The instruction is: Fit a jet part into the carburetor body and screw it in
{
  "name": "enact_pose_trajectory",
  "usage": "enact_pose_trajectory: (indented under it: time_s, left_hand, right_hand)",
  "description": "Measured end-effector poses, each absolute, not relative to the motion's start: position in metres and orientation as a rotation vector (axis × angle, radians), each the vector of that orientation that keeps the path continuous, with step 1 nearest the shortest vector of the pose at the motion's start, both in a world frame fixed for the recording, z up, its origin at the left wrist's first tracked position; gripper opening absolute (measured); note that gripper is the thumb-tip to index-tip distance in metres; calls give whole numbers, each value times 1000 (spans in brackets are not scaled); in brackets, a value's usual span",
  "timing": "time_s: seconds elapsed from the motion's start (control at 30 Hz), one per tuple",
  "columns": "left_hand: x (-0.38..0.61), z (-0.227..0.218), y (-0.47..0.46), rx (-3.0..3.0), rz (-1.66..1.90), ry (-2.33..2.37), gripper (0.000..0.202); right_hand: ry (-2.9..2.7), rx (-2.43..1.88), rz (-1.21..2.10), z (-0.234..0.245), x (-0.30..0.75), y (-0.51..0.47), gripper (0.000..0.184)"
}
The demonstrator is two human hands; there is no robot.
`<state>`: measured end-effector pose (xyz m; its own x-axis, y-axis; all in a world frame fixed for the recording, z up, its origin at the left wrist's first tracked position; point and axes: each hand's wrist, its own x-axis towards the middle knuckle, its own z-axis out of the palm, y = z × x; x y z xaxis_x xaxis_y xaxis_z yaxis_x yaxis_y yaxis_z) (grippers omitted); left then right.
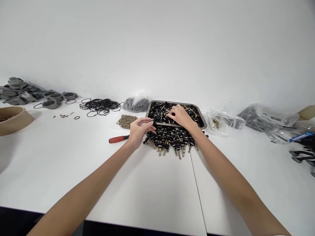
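Observation:
Between the thumb and fingers of my left hand is a small black part, mostly covered by the fingertips. It is held by the near left corner of a metal tray. My right hand reaches over the tray, its fingers bent down among loose black and brass-coloured parts; whether they pinch one I cannot make out. In front of the tray lies a heap of black parts with brass-coloured stems, stems pointing towards me. A red-handled tool rests left of the heap, near my left wrist.
Small brass pieces are piled left of the tray, with black rings and grey ring-shaped parts beyond. A tan bowl stands far left. Clear plastic bags lie to the right. A white wall rises behind the table.

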<state>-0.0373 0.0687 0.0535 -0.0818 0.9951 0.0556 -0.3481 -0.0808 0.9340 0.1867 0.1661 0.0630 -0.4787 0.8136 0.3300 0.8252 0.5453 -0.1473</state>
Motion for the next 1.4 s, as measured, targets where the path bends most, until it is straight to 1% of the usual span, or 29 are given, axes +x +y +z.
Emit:
enact_pose_trajectory:
  time_s: [0.13, 0.27, 0.37, 0.57, 0.7, 0.93, 1.07, 1.2, 1.3, 1.4]
  left_hand:
    - [-37, 54, 69, 944, 1459, 952, 36]
    - [-37, 54, 68, 939, 1456, 950, 35]
    - [-37, 55, 68, 943, 1459, 949, 36]
    - [-37, 54, 68, 951, 1457, 943, 36]
    - [-37, 53, 69, 955, 1458, 944, 37]
    - [-38, 54, 68, 948, 1454, 944, 36]
    - [-38, 52, 69, 957, 1460, 923, 35]
    - [-39, 49, 71, 967, 1469, 910, 35]
    - [-39, 48, 72, 968, 1473, 912, 35]
    - [-39, 48, 73, 963, 1471, 917, 34]
  right_hand:
    - [-2468, -1395, -229, 54, 176, 170, 31]
    - [-2486, -1452, -255, 49, 174, 173, 37]
    - [-2466, -1450, -167, 50, 176, 174, 38]
    - [-2387, -1392, 189, 54, 180, 178, 35]
    - [-2358, -1394, 301, 57, 178, 178, 36]
    - [-2296, -1511, 92, 54, 168, 171, 27]
    - [-2314, -1569, 41, 56, 163, 171, 26]
    - [-2256, -1718, 43, 56, 152, 173, 23]
    - [-2187, -1814, 23, 54, 145, 172, 26]
    - [-2174, -1818, -16, 53, 141, 170, 29]
